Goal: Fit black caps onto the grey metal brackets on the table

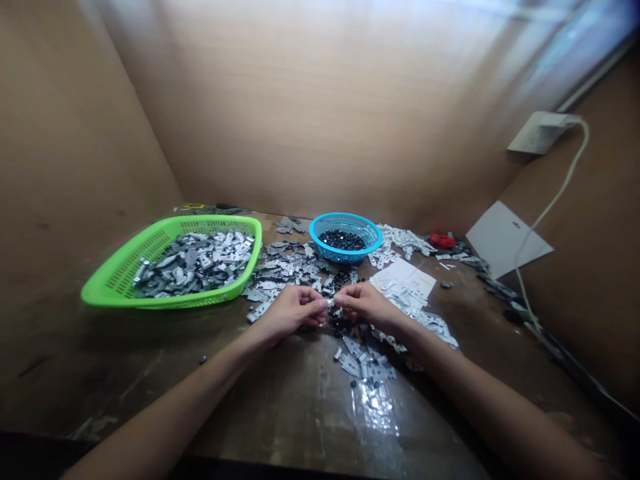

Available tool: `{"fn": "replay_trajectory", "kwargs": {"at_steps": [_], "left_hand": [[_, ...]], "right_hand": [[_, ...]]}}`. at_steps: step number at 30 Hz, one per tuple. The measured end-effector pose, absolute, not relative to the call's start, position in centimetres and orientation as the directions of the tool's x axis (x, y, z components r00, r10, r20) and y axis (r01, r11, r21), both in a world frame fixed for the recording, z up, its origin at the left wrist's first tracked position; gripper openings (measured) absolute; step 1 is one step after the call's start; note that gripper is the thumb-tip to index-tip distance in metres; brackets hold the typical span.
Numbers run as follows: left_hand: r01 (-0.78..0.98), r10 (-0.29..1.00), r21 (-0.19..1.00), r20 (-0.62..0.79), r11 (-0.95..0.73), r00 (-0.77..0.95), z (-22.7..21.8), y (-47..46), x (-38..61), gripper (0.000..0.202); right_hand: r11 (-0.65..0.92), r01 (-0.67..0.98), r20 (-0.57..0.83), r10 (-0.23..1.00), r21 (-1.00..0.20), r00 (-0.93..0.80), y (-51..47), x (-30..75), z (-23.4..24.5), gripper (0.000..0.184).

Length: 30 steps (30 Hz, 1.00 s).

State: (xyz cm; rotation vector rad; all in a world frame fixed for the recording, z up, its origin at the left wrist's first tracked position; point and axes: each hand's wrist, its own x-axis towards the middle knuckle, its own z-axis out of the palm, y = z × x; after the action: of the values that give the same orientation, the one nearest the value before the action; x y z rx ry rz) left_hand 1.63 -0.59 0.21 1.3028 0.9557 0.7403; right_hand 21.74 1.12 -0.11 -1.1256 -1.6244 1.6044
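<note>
My left hand [299, 310] and my right hand [364, 304] meet at the middle of the table, fingertips nearly touching. Between them is a small whitish metal part [330, 303], pinched by the fingers of both hands. Its exact shape is mostly hidden by the fingers. Small black parts [341, 325] lie scattered under and around the hands. Flat silver metal pieces [293, 261] spread beyond my left hand, and more silver pieces [364, 360] lie nearer to me, below my right hand.
A green basket [257, 250] of metal parts stands at left. Behind my hands is a blue basket [345, 255] of black parts. White paper [407, 275] lies on metal pieces at right, near a red object [442, 241]. A cable [567, 170] hangs from a wall socket box [534, 135].
</note>
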Motion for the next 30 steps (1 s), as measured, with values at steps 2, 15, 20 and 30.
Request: {"fn": "replay_trajectory", "kwargs": {"at_steps": [2,15,20,30], "left_hand": [[0.071,0.886,0.988,-0.153,0.135,0.438,0.1,-0.5,1.6,0.033],[0.062,0.877,0.993,-0.121,0.104,0.466,0.3,-0.6,1.6,0.033],[0.07,0.881,0.994,-0.106,0.082,0.461,0.5,-0.6,1.5,0.033],[0.012,0.875,0.992,-0.119,0.129,0.469,1.5,-0.3,0.9,0.031]], "right_hand": [[-0.149,0.124,-0.189,0.869,-0.981,-0.458,1.3,21.8,-0.1,0.041],[-0.037,0.215,-0.127,0.896,-0.976,-0.425,0.9,21.2,-0.1,0.037],[0.008,0.161,-0.075,0.862,-0.987,-0.502,0.4,21.4,0.4,0.03],[0.096,0.118,0.038,0.906,-0.988,-0.423,-0.3,20.5,0.3,0.027]]}}
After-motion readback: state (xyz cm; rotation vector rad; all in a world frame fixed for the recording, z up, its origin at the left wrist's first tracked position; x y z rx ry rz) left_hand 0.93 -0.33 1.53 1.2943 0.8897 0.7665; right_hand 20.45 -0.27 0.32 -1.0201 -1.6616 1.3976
